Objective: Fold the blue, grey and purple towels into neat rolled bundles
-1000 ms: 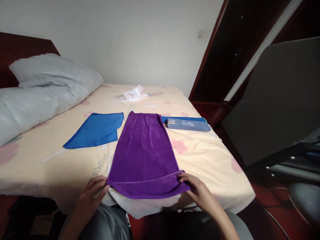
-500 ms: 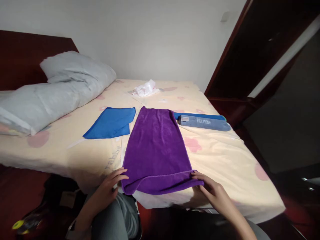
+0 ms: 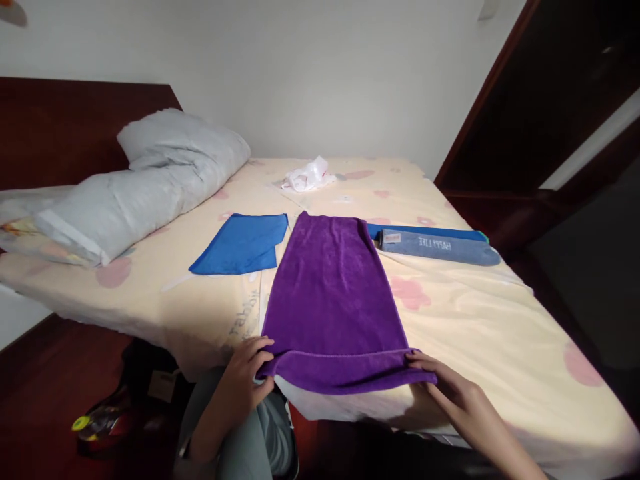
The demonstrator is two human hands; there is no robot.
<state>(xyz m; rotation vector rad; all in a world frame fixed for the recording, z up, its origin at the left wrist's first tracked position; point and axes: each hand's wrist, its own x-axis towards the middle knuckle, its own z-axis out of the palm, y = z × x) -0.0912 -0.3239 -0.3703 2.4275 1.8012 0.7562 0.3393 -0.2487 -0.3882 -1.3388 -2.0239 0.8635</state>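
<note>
A purple towel (image 3: 336,287) lies spread lengthwise on the bed, its near end folded back in a narrow strip at the mattress edge. My left hand (image 3: 245,373) pinches the near left corner of that fold, thumb below and fingers on top. At the near right corner, my right hand (image 3: 443,380) grips the folded edge between thumb and fingers. To the left of the towel rests a flat blue cloth (image 3: 243,243). On its right lies a grey-blue folded towel (image 3: 435,248) with white lettering and a label, beside a narrow blue folded cloth (image 3: 425,231).
A crumpled white plastic bag (image 3: 307,176) sits near the wall on the patterned bed sheet (image 3: 450,313). A bunched grey quilt (image 3: 165,177) covers the left side by the dark headboard (image 3: 75,127). On the floor stands a bottle with a yellow cap (image 3: 81,423).
My left hand has closed on the near left corner, and the fold now lies straighter across the towel. The whole view has shifted, so things appear further right.
</note>
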